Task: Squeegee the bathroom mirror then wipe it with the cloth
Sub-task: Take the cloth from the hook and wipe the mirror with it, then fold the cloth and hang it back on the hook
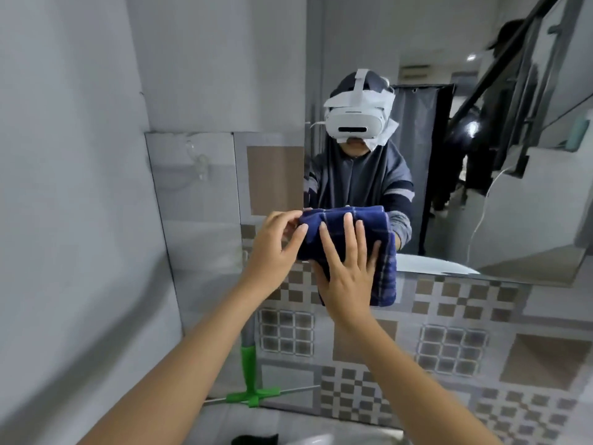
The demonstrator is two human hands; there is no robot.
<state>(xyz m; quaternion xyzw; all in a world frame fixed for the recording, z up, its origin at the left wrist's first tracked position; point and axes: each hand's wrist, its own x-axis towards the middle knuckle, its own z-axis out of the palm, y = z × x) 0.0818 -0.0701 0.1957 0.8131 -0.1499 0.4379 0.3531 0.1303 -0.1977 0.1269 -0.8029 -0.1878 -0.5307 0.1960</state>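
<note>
At the lower-left corner of a wall-mounted bathroom mirror (433,155), two bare forearms reach fwd from the bottom of the view. Both hands work a folded dark-blue checked cloth (382,232), which sits against the glass near the mirror's bottom edge, w/ its lower part hanging over patterned grey and brown wall tiles (449,316) below.

Right hand (346,271) lies flat on the cloth, fingers spread and pointing up, palm pressing the fabric toward the mirror; it's an open-palmed press, not a closed grip. Left hand (276,248) is at the cloth's left edge, thumb and fingertips pinching a fold there.

A green-handled squeegee (248,374) leans against the tiles low down, between the arms and well apart from both hands; so the squeegee step looks done and the wiping step is under way.

Handling, judged from looks: cloth seems soft, thick, light and floppy, prob. terry. It'll bunch or unfold if held by one corner, so best kept folded as a pad under a flat palm, w/ the other hand steadying an edge. Glass is smooth, so the pad may slide easily; firm, even pressure needed.
</note>
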